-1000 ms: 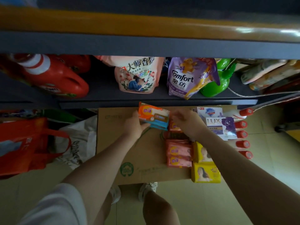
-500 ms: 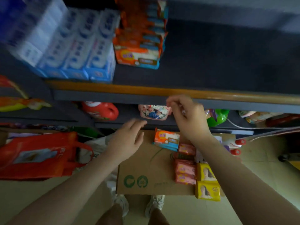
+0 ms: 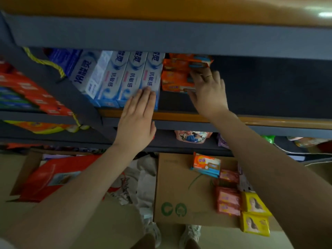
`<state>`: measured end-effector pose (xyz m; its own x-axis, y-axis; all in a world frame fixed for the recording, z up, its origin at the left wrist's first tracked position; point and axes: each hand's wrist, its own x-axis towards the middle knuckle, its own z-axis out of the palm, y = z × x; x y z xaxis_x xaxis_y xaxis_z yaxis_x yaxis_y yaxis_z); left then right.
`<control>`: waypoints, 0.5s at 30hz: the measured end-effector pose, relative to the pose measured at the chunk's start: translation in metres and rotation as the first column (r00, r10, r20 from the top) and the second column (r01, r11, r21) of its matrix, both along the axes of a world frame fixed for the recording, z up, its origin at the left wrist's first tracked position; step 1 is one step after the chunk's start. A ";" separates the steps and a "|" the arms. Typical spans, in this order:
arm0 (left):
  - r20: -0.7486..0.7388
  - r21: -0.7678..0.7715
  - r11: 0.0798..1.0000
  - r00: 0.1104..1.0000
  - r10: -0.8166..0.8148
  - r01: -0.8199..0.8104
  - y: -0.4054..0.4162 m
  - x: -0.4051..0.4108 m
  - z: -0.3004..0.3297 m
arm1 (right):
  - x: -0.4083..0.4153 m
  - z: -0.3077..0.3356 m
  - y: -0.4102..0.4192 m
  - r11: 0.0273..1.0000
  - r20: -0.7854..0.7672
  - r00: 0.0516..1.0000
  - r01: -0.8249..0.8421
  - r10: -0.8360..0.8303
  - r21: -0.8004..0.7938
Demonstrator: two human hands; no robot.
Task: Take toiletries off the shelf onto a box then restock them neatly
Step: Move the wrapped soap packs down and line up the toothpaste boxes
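Two hands are up at the shelf now. At about twelve o'clock in the view, the right hand reaches into the stack of orange soap packs, fingers over the top and thumb under the front edge, seemingly clamping a pack or two. The left hand lies flat with straight fingers, its tips pressing the nearest blue-and-white toothpaste box at eleven o'clock, just beside the stack.

Down at five o'clock the cardboard box already carries one orange pack, pink soap bars and yellow soap packs.

My read: we're mid-unloading. To do this well, keep that left palm bracing the toothpaste row so nothing topples, draw the packs straight out level, and set them beside the orange one below. A loose pinch risks dragging the neighbours off the edge.
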<state>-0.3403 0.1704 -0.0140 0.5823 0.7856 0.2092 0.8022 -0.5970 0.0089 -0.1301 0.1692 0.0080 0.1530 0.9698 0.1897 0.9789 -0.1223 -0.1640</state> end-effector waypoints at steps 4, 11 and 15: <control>0.027 -0.027 0.999 0.999 -0.021 0.021 0.000 0.000 0.001 | -0.002 -0.008 -0.002 0.998 0.020 0.999 -0.042 0.042 -0.037; 0.243 -0.080 0.988 0.964 -0.111 0.134 0.002 -0.007 0.017 | 0.000 0.004 -0.040 0.954 -0.190 0.958 -0.166 0.216 0.251; 0.548 -0.219 0.946 0.833 -0.083 0.238 -0.007 -0.010 0.044 | -0.018 0.016 -0.076 0.958 -0.420 0.877 -0.135 0.235 0.253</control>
